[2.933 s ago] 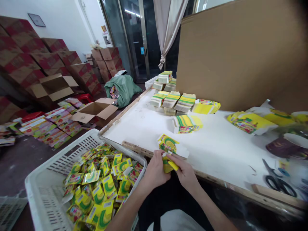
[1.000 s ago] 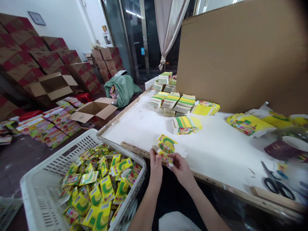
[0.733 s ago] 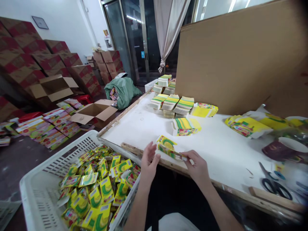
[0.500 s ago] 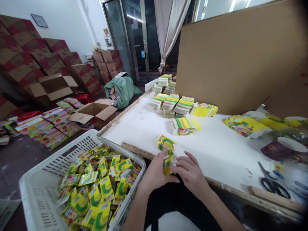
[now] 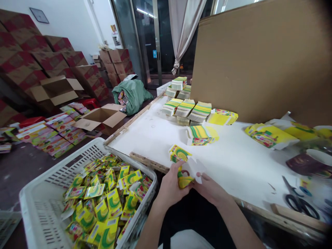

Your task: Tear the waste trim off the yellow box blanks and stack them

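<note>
A small yellow-and-green printed carton (image 5: 184, 182) is held over the near table edge, its white inner side turned up and flaring to the right. My left hand (image 5: 168, 188) grips the yellow part, fingers wrapped round it. On the white card, my right hand (image 5: 211, 191) pinches with thumb and fingers. Just beyond my left fingers lies another yellow carton piece (image 5: 178, 152) on the white table (image 5: 155, 141). A white plastic basket (image 5: 31, 197) stands left of my arms, holding many yellow-green cartons (image 5: 114, 202). What is inside the held carton cannot be made out.
A bundle of flat cartons (image 5: 199, 135) lies farther on, with more stacks (image 5: 199, 111) behind it. Scissors (image 5: 301, 204), a dark cup (image 5: 306, 162) and a wooden strip (image 5: 298, 216) are at right. A cardboard sheet (image 5: 259, 65) stands behind. Open boxes (image 5: 101, 119) are on the floor.
The held carton now shows its white inside, spread toward the right; before, it was narrow and yellow between the hands. My right hand has turned and drawn in its fingers. The view has shifted slightly.
</note>
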The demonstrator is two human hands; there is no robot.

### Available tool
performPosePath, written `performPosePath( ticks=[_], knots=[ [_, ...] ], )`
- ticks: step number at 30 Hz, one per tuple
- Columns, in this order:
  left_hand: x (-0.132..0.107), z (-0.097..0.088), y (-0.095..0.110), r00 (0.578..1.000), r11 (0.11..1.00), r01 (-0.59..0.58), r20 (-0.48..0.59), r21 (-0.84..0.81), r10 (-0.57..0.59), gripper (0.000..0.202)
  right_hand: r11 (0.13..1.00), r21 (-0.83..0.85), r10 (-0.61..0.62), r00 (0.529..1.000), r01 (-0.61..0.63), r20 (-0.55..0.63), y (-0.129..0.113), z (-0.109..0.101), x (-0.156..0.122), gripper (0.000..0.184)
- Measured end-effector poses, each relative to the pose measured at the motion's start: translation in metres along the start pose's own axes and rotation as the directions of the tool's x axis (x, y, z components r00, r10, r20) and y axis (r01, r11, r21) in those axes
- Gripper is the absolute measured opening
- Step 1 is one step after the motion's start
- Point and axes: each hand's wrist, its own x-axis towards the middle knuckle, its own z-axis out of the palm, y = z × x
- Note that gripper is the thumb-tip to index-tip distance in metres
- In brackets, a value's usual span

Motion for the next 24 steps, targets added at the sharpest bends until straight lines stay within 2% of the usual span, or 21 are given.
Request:
performPosePath(
  ticks=[6, 9, 12, 15, 17, 19, 22, 24],
  knots=[
    [-0.001, 0.001, 0.001, 0.995, 0.999, -0.041, 0.095, -0.014, 0.043, 0.061, 0.999, -0.045, -0.027, 0.997, 0.024, -0.066, 0.001, -0.004, -0.001, 0.038],
    [-0.003, 0.004, 0.001, 0.996, 0.998, -0.024, 0.084, -0.060, 0.029, 0.059, 1.000, -0.014, 0.006, 0.998, -0.007, -0.065, 0.010, 0.000, 0.003, 0.044],
    [-0.005, 0.006, -0.001, 0.999, 0.998, 0.009, 0.041, -0.066, -0.007, 0.053, 0.999, -0.023, -0.048, 0.976, 0.044, -0.214, 0.023, 0.006, 0.009, 0.047],
    [-0.005, 0.008, -0.005, 0.998, 0.998, 0.031, 0.055, -0.055, -0.028, 0.050, 0.976, -0.194, -0.157, 0.939, 0.099, -0.308, 0.032, 0.013, 0.012, 0.050],
    [-0.006, 0.011, -0.009, 0.995, 0.995, 0.069, 0.075, -0.078, -0.063, 0.054, 0.924, -0.363, -0.225, 0.935, 0.116, -0.274, 0.031, 0.017, 0.009, 0.050],
    [-0.006, 0.014, -0.014, 0.993, 0.991, 0.088, 0.083, -0.098, -0.080, 0.057, 0.841, -0.519, -0.276, 0.945, 0.151, -0.173, 0.028, 0.019, 0.004, 0.052],
    [-0.005, 0.017, -0.019, 0.999, 0.996, 0.006, 0.035, -0.094, -0.003, 0.045, 0.710, -0.660, -0.330, 0.944, 0.245, -0.004, 0.023, 0.017, -0.003, 0.052],
    [-0.003, 0.016, -0.020, 0.999, 0.997, -0.029, -0.029, -0.078, 0.027, 0.045, 0.692, -0.675, -0.350, 0.937, 0.257, -0.002, 0.021, 0.010, -0.002, 0.046]
  ],
)
